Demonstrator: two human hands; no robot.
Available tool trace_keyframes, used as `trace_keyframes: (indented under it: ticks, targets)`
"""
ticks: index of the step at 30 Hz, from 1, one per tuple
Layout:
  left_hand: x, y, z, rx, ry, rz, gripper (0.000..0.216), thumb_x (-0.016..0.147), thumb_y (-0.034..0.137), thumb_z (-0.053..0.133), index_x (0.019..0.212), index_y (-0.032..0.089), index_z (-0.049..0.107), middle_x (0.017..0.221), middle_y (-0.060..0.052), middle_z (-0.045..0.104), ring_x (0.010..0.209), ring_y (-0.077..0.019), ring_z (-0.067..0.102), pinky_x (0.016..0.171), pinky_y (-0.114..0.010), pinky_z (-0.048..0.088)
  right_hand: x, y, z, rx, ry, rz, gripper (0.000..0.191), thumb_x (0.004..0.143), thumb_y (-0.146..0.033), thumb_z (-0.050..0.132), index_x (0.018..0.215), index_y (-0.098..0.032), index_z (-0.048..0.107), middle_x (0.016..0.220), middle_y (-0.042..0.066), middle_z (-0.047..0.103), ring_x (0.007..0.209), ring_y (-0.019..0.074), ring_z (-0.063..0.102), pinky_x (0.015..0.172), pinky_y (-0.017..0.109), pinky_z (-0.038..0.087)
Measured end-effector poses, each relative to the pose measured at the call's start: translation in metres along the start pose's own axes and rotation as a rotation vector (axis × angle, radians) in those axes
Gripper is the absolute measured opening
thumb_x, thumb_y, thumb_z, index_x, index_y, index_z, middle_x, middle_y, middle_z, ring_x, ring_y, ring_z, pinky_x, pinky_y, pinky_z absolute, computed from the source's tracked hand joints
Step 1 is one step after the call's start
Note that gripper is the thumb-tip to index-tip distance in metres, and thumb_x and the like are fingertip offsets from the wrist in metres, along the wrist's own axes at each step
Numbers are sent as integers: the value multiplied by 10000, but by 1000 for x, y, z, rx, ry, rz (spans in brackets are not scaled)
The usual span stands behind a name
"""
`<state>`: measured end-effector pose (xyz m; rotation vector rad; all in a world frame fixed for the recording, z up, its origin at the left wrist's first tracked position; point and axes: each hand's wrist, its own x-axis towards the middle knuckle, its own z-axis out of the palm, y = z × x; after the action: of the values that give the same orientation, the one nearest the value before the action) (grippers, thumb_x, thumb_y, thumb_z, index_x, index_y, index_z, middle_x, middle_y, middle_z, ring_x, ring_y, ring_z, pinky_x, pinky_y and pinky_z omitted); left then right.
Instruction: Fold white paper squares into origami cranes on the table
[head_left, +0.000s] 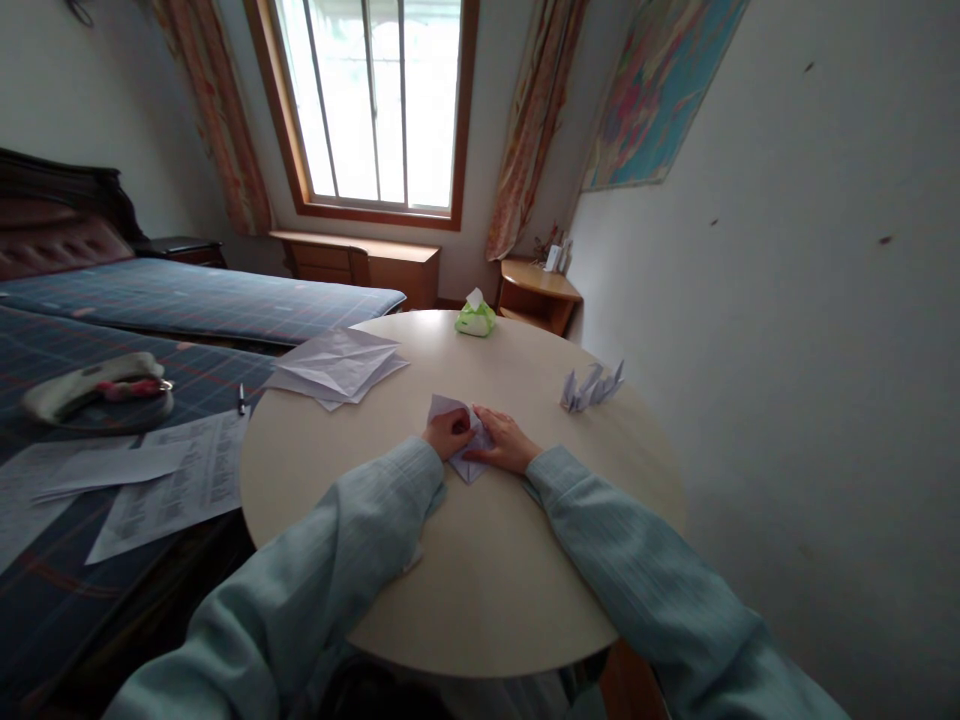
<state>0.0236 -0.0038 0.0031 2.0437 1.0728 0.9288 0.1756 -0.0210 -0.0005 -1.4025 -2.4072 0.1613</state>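
Observation:
A small folded sheet of paper (470,471) lies on the round cream table (510,570), partly covered by both hands. My left hand (448,432) is closed at the paper's left side, its fingers curled onto a fold. On the right side, my right hand (504,440) grips the same paper, thumb low and fingers along its upper edge. Several folded paper figures (592,387) stand at the table's right edge. Creased paper sheets (337,365) are stacked at the left edge.
A green tissue pack (475,318) sits at the table's far edge. Left of the table is a bed (187,300) with printed sheets (180,480), a pen (241,399) and a pale bag (97,388). A wall (787,400) rises close on the right.

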Motion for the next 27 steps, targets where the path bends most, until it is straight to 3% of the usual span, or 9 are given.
trace_keyframes:
  ticks: [6,14,22,27]
  targets:
    - [2,-3,0,13,-1,-20,142,597,122,515,547,153,386,473,77,345,472,-58,358,464,-181,316,0,2,3,21,23,-13,862,567,-598,524,1237,-112,283,1245,151,374,1148,264,334,940,422,270]
    - [3,-8,4,-1,-13,39,107,609,184,556,680,141,489,632,22,543,608,-95,525,599,-213,443,1,5,4,29,27,-24,841,582,-594,514,1241,-129,277,1253,148,364,1152,264,329,937,433,270]
    - [3,-5,2,356,-109,121,172,633,252,571,762,137,573,801,-33,621,764,-162,563,712,-263,446,1,6,5,17,17,-22,825,597,-569,521,1246,-127,265,1255,155,357,1155,266,325,938,435,266]
    - [2,-2,0,349,-148,147,253,611,232,595,845,136,576,900,-41,614,842,-174,554,772,-262,429,1,6,5,29,25,-29,854,575,-589,527,1243,-121,273,1250,159,363,1150,273,330,940,437,263]
